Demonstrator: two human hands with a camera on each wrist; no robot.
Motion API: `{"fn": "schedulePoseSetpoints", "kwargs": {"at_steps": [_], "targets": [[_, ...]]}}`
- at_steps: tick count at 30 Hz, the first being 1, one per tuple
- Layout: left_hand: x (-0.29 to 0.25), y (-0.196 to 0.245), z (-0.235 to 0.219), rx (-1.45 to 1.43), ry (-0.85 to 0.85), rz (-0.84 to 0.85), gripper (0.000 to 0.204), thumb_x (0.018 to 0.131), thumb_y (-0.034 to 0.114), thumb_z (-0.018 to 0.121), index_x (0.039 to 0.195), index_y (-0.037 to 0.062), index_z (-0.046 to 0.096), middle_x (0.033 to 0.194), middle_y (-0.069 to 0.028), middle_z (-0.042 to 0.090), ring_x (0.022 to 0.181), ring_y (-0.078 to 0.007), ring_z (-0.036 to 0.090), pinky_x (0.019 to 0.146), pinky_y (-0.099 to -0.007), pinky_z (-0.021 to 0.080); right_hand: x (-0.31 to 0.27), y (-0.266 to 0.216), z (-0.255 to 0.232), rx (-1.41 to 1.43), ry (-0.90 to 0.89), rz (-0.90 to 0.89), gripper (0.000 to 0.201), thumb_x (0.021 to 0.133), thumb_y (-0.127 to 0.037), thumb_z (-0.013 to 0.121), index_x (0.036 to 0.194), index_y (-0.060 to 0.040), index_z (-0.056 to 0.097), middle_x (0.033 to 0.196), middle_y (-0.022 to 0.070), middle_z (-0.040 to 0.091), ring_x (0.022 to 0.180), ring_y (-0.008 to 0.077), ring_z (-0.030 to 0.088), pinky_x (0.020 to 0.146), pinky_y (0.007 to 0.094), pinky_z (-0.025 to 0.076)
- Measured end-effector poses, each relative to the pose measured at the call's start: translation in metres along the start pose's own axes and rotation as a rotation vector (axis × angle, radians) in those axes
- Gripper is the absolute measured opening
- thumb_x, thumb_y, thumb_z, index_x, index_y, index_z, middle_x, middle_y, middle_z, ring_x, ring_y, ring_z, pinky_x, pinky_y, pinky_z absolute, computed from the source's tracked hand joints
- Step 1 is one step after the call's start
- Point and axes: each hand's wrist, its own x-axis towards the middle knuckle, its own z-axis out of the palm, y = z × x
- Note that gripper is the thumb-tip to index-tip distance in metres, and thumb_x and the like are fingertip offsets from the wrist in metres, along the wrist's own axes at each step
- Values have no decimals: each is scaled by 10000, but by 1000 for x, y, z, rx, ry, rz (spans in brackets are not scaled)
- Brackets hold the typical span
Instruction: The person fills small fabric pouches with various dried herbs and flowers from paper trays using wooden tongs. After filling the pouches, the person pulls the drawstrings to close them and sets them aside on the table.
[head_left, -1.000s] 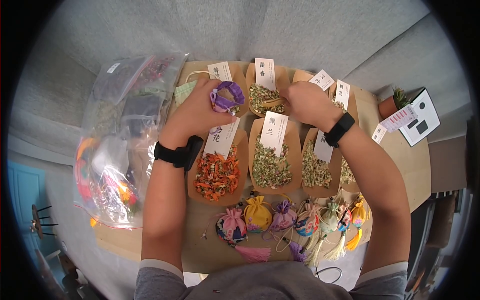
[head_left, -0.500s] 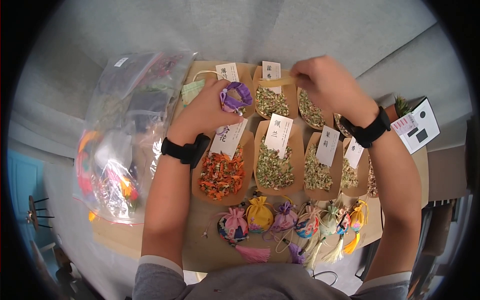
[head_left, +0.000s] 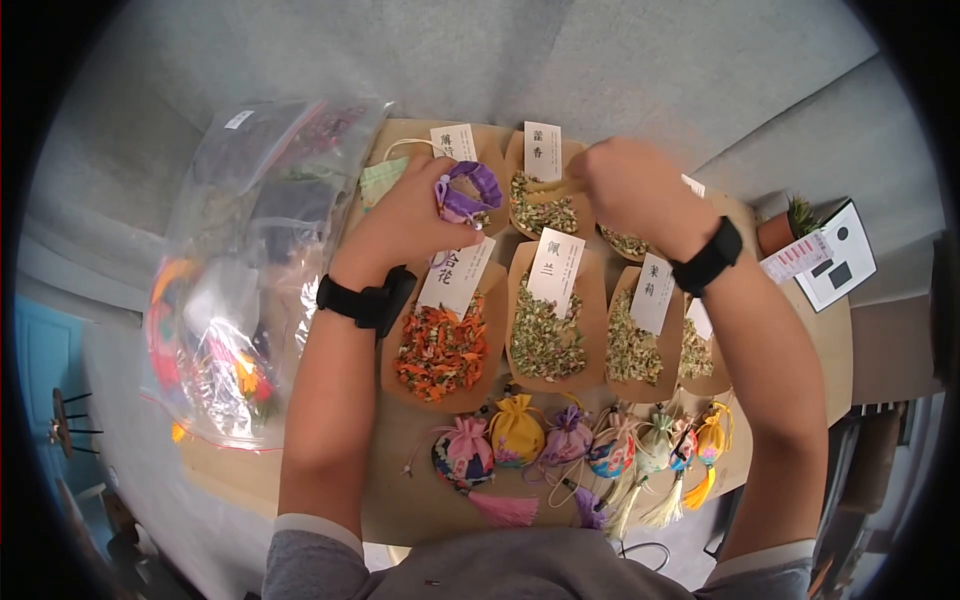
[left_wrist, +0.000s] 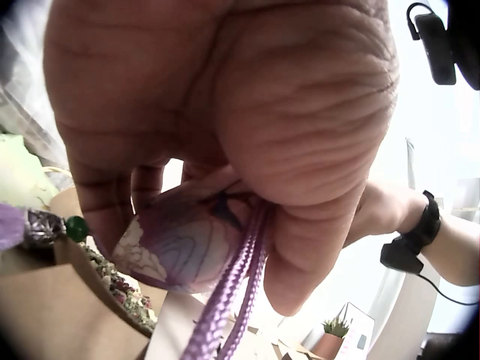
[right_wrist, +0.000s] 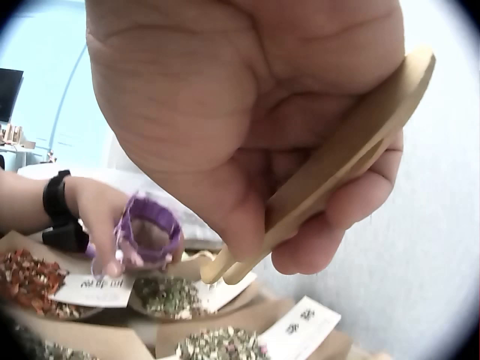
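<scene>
My left hand (head_left: 405, 225) grips a purple drawstring pouch (head_left: 455, 207), its gathered mouth open upward. Purple cords (left_wrist: 236, 292) hang from the pouch below the thumb in the left wrist view. With my right hand (head_left: 642, 200) I hold a pair of wooden tongs (right_wrist: 337, 157) between thumb and fingers. In the head view the tongs' tips reach over a paper tray of dried herbs (head_left: 545, 212) in the back row. The right wrist view shows both tips close together, with the pouch beyond them to the left.
More paper trays stand around, including one of orange petals (head_left: 440, 350) and one of green herbs (head_left: 548, 335), with label cards. Several finished pouches (head_left: 515, 430) line the front edge. A large clear plastic bag (head_left: 240, 280) lies left; a potted plant (head_left: 790, 225) stands right.
My right hand lifted the tongs up and right from the back-row herb tray, then came back down over it. The left hand keeps hold of the pouch in nearly the same place.
</scene>
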Motion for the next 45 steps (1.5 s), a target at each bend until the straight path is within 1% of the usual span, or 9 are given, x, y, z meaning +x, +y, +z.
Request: {"fn": "schedulePoseSetpoints", "kwargs": {"at_steps": [4, 10, 13, 19, 25, 30, 40, 43, 45], "targets": [[2, -5, 1, 6, -7, -20, 650, 694, 152, 872, 1252, -6, 578, 1217, -116, 536, 1124, -246, 586, 984, -346, 476, 0, 2, 35, 28, -13, -99, 98, 759, -35, 666, 837, -12, 721, 830, 188, 712, 826, 373, 703, 713, 455, 569], [0, -3, 0, 30, -4, 16, 665, 692, 143, 875, 1267, -6, 578, 1223, -114, 544, 1122, -239, 594, 969, -340, 488, -1, 19, 22, 57, -132, 95, 138, 818, -97, 649, 788, 20, 716, 833, 219, 704, 810, 380, 699, 716, 449, 569], [2, -4, 1, 12, 4, 5, 680, 688, 145, 878, 1277, -9, 576, 1227, -118, 545, 1129, -239, 595, 971, -341, 487, 2, 34, 42, 108, -188, 140, 206, 762, -3, 579, 911, 27, 719, 881, 241, 701, 862, 404, 679, 789, 465, 539], [-1, -1, 1, 27, 24, -28, 664, 687, 138, 871, 1267, -11, 584, 1218, -120, 545, 1130, -240, 595, 973, -341, 485, 0, 33, 46, 447, -266, 153, 323, 818, -24, 580, 1103, 31, 722, 961, 258, 712, 913, 369, 692, 839, 407, 538], [1, -2, 0, 55, -23, -39, 655, 688, 141, 871, 1259, -8, 586, 1210, -118, 542, 1122, -237, 595, 974, -341, 484, -9, 25, 49, 397, -163, 26, 262, 839, -75, 612, 1060, 16, 719, 903, 228, 712, 874, 365, 688, 796, 429, 542], [0, 1, 1, 17, -12, -38, 663, 685, 144, 875, 1257, -18, 581, 1214, -119, 534, 1126, -237, 593, 983, -336, 482, -9, 6, 40, 100, -131, 55, 215, 815, -26, 602, 996, -28, 718, 874, 183, 712, 862, 361, 700, 794, 459, 558], [1, -1, -1, 30, -43, -41, 670, 682, 151, 874, 1259, -19, 580, 1217, -121, 525, 1132, -235, 587, 989, -338, 480, -16, 29, 35, 139, 15, 44, 164, 812, -35, 607, 948, -16, 697, 829, 198, 690, 831, 393, 665, 745, 486, 522], [1, -7, 0, 23, -8, 9, 727, 658, 191, 870, 1286, -16, 570, 1196, -154, 507, 1107, -302, 603, 954, -367, 496, -13, 26, 3, 184, 38, 50, 163, 822, -23, 602, 954, -3, 697, 837, 197, 688, 833, 396, 662, 730, 483, 516], [2, -7, 0, 23, -26, -15, 679, 681, 152, 874, 1266, -17, 574, 1211, -118, 525, 1134, -232, 582, 990, -336, 478, -7, 17, -22, 254, 65, 62, 135, 787, -52, 632, 888, -15, 714, 843, 211, 693, 850, 394, 673, 770, 461, 551]]}}
